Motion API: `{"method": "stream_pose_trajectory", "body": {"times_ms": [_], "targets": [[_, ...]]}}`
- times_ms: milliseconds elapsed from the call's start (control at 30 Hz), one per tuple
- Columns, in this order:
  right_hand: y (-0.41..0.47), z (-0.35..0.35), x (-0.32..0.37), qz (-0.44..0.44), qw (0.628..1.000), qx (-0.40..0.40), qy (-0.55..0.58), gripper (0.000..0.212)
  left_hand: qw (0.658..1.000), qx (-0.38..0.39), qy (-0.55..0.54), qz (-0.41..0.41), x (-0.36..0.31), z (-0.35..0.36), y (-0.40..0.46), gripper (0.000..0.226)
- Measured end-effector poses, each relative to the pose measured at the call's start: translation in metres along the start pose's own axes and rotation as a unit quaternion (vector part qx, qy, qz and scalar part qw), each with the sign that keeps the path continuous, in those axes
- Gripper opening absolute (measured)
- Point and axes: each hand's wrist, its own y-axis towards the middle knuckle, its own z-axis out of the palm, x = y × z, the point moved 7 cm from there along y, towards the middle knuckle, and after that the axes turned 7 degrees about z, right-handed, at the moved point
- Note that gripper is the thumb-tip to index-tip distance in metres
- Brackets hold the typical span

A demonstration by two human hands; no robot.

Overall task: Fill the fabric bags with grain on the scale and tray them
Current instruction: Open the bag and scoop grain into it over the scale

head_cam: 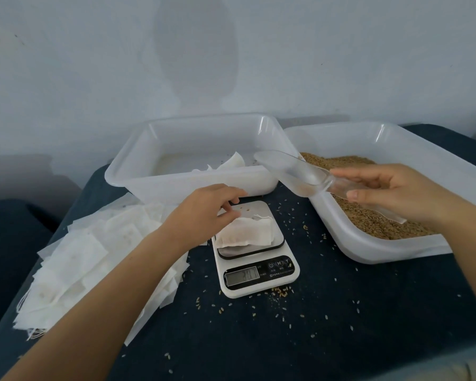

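Your left hand (204,207) pinches the filled bag (245,233) on the scale (259,281) — likely steadying it to weigh. Your right hand (390,193) holds the empty scoop (294,171) aloft — clear of the grain (368,218).

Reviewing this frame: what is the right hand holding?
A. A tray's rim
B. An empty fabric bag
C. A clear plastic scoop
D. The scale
C: the right hand grips the handle of a clear scoop above the grain tray, while the left hand touches the filled bag on the scale.
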Motion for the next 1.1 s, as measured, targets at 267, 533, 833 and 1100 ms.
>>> {"method": "stream_pose_trajectory", "body": {"times_ms": [267, 533, 833, 1100], "targets": [[-0.005, -0.004, -0.002, 0.018, 1.000, -0.003, -0.011, 0.050, 1.000, -0.010, -0.002, -0.019, 0.007, -0.003, -0.004, 0.030], [-0.005, -0.003, -0.005, 0.032, 0.999, -0.010, -0.002, 0.048, 1.000, -0.010, 0.000, -0.017, 0.005, -0.001, -0.004, 0.030], [0.011, -0.012, -0.023, 0.123, 0.982, -0.116, -0.085, 0.060, 1.000, -0.005, -0.004, -0.022, -0.007, 0.017, -0.012, 0.033], [0.033, 0.006, -0.050, 0.286, 0.939, -0.068, -0.176, 0.027, 0.988, 0.006, 0.142, 0.061, -0.041, 0.060, -0.024, 0.039]]}}
